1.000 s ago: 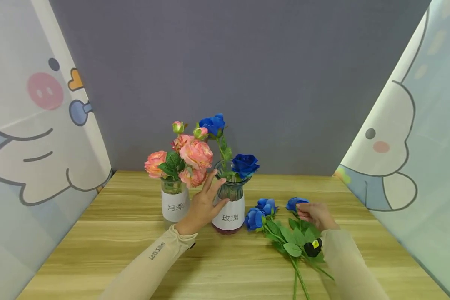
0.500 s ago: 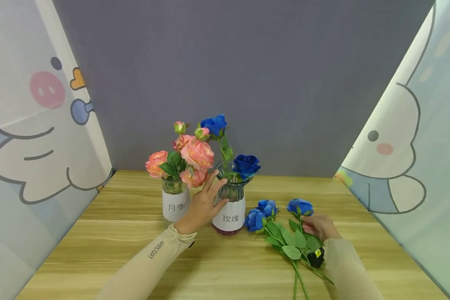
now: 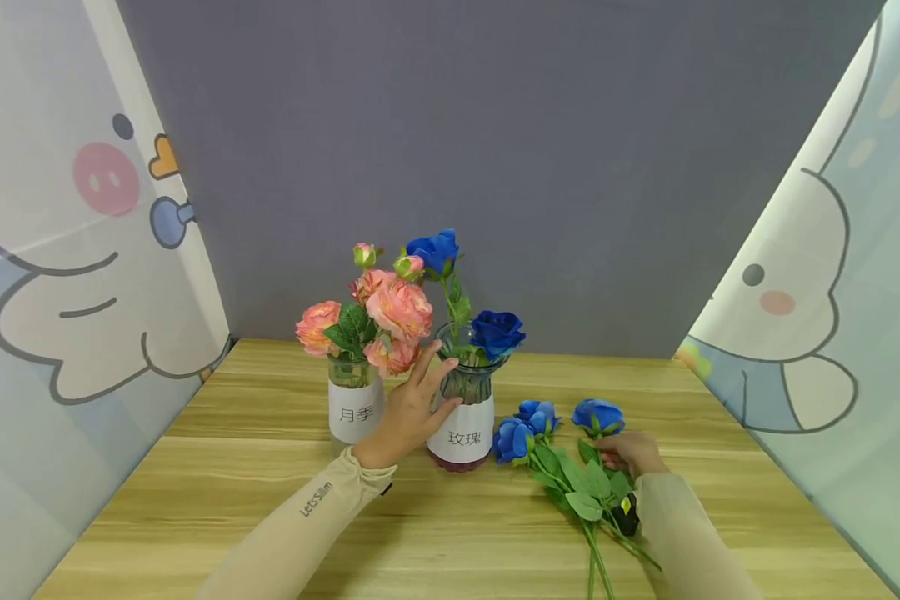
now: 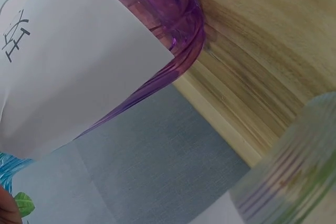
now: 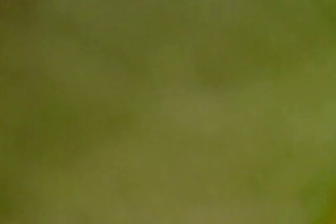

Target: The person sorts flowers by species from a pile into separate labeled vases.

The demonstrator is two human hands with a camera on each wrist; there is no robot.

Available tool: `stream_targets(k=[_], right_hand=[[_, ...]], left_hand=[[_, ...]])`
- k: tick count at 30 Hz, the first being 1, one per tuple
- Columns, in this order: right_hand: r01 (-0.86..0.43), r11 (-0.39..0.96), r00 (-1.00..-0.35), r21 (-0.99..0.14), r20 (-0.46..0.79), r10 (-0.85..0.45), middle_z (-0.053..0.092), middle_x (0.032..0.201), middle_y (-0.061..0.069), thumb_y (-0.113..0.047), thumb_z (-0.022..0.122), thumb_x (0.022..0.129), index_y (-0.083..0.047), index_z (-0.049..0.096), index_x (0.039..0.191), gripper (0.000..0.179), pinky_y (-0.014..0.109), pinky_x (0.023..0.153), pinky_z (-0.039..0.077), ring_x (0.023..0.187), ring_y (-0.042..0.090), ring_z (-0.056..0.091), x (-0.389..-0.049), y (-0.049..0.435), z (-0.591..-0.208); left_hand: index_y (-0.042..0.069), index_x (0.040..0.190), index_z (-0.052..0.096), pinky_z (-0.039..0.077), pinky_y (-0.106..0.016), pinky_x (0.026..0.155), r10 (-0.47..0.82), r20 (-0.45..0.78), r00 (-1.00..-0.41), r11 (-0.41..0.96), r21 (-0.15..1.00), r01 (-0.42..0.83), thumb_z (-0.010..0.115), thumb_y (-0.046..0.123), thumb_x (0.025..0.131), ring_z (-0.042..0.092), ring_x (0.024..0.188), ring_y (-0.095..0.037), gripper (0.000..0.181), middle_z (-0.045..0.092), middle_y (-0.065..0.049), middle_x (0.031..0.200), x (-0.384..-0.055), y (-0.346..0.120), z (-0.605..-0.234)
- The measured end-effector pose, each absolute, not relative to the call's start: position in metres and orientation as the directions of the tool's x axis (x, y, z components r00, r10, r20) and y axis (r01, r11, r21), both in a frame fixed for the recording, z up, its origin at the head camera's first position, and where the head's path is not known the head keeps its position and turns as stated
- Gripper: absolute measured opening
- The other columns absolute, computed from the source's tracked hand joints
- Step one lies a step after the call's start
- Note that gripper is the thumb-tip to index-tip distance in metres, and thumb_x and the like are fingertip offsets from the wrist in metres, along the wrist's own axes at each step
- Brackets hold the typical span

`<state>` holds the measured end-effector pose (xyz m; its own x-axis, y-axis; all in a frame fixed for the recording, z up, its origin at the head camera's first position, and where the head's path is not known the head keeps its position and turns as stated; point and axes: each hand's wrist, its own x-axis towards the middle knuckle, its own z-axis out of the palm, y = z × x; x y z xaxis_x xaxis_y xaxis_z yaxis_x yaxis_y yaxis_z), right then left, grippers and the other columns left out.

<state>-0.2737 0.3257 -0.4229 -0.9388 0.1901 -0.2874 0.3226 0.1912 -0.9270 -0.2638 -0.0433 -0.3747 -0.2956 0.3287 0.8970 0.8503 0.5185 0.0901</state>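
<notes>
My left hand (image 3: 405, 418) touches the left side of a glass vase (image 3: 465, 385) with spread fingers; its white label (image 4: 68, 66) fills much of the left wrist view. Two blue roses stand in this vase, one upright and tall, one leaning right over the rim. On the table to the right lies a blue rose (image 3: 598, 415), and my right hand (image 3: 634, 454) pinches its stem just below the bloom. Beside it lie two more blue rose blooms (image 3: 513, 439) with leafy stems crossing under the right hand. Only a green blur shows in the right wrist view.
Left of the blue roses' vase stands a clear glass jar (image 3: 354, 412) holding pink flowers (image 3: 399, 308) and buds. The wooden table (image 3: 450, 542) ends at a grey panel (image 3: 525, 167) behind. Cartoon-printed panels flank both sides.
My right hand has slid from the rose's bloom down to its stem, toward me. The left hand has stayed at the vase. The head view has shifted slightly.
</notes>
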Motion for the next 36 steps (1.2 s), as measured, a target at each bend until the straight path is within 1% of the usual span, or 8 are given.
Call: stream_targets(k=[6, 11, 15, 18, 20, 25, 30, 36], right_hand=[[0.334, 0.19, -0.937, -0.923, -0.303, 0.172, 0.061, 0.057, 0.003, 0.007, 0.062, 0.084, 0.012, 0.062, 0.086, 0.005, 0.022, 0.052, 0.051, 0.048, 0.008, 0.059, -0.276, 0.322, -0.421], [0.326, 0.176, -0.941, -0.929, -0.3, 0.159, 0.061, 0.058, 0.003, 0.006, 0.059, 0.083, 0.011, 0.062, 0.084, 0.006, 0.023, 0.053, 0.051, 0.05, 0.008, 0.06, -0.275, 0.322, -0.417], [0.305, 0.144, -0.947, -0.941, -0.284, 0.151, 0.061, 0.06, 0.003, 0.007, 0.058, 0.084, 0.012, 0.061, 0.085, 0.007, 0.022, 0.054, 0.051, 0.051, 0.008, 0.059, -0.274, 0.324, -0.412], [0.302, 0.135, -0.949, -0.944, -0.285, 0.133, 0.06, 0.061, 0.002, 0.005, 0.056, 0.087, 0.011, 0.061, 0.088, 0.008, 0.021, 0.054, 0.05, 0.052, 0.008, 0.057, -0.273, 0.327, -0.407], [0.299, 0.133, -0.952, -0.945, -0.286, 0.113, 0.059, 0.061, 0.001, 0.004, 0.054, 0.089, 0.009, 0.062, 0.089, 0.01, 0.021, 0.054, 0.048, 0.052, 0.007, 0.055, -0.272, 0.329, -0.403], [0.273, 0.089, -0.962, -0.958, -0.27, 0.041, 0.058, 0.063, -0.002, 0.002, 0.048, 0.093, 0.004, 0.063, 0.087, 0.016, 0.018, 0.054, 0.046, 0.054, 0.005, 0.053, -0.269, 0.331, -0.392], [0.238, 0.017, -0.971, -0.971, -0.237, 0.044, 0.058, 0.067, -0.001, 0.001, 0.046, 0.095, 0.003, 0.06, 0.09, 0.015, 0.017, 0.057, 0.047, 0.058, 0.004, 0.056, -0.267, 0.332, -0.375], [0.183, -0.071, -0.97, -0.981, -0.192, 0.147, 0.061, 0.068, -0.001, 0.002, 0.048, 0.093, -0.008, 0.064, 0.073, 0.027, 0.016, 0.06, 0.051, 0.059, 0.005, 0.06, -0.262, 0.332, -0.354]], left_hand=[[0.007, 0.136, 0.038, 0.032, -0.017, 0.042, 0.334, 0.891, -0.308, 0.509, 0.104, 0.854, 0.082, 0.002, 0.07, 0.032, 0.044, -0.005, 0.079, 0.038, -0.03, 0.139, -0.262, -0.044, -0.373], [0.007, 0.136, 0.037, 0.032, -0.017, 0.042, 0.336, 0.895, -0.292, 0.518, 0.083, 0.851, 0.083, 0.002, 0.071, 0.031, 0.044, -0.005, 0.08, 0.038, -0.03, 0.138, -0.262, -0.043, -0.373], [0.008, 0.137, 0.036, 0.031, -0.017, 0.04, 0.325, 0.91, -0.257, 0.536, 0.047, 0.843, 0.07, 0.02, 0.089, 0.031, 0.043, -0.005, 0.061, 0.039, -0.031, 0.137, -0.262, -0.043, -0.375], [0.01, 0.14, 0.035, 0.031, -0.017, 0.04, 0.32, 0.915, -0.247, 0.537, 0.04, 0.842, 0.059, 0.029, 0.095, 0.03, 0.043, -0.005, 0.054, 0.039, -0.03, 0.138, -0.262, -0.043, -0.375], [0.011, 0.14, 0.034, 0.031, -0.017, 0.041, 0.321, 0.913, -0.252, 0.535, 0.045, 0.844, 0.064, 0.025, 0.093, 0.03, 0.043, -0.005, 0.057, 0.038, -0.03, 0.138, -0.262, -0.042, -0.374], [0.009, 0.138, 0.036, 0.032, -0.018, 0.04, 0.323, 0.91, -0.258, 0.532, 0.051, 0.845, 0.08, 0.009, 0.077, 0.03, 0.043, -0.005, 0.075, 0.039, -0.03, 0.138, -0.261, -0.042, -0.373], [0.007, 0.136, 0.037, 0.031, -0.017, 0.04, 0.329, 0.908, -0.259, 0.533, 0.048, 0.845, 0.083, 0.005, 0.071, 0.03, 0.043, -0.005, 0.08, 0.039, -0.032, 0.137, -0.263, -0.042, -0.374], [0.008, 0.138, 0.036, 0.031, -0.017, 0.04, 0.323, 0.911, -0.256, 0.53, 0.05, 0.847, 0.084, 0.002, 0.067, 0.029, 0.042, -0.005, 0.086, 0.039, -0.031, 0.137, -0.266, -0.042, -0.375]])
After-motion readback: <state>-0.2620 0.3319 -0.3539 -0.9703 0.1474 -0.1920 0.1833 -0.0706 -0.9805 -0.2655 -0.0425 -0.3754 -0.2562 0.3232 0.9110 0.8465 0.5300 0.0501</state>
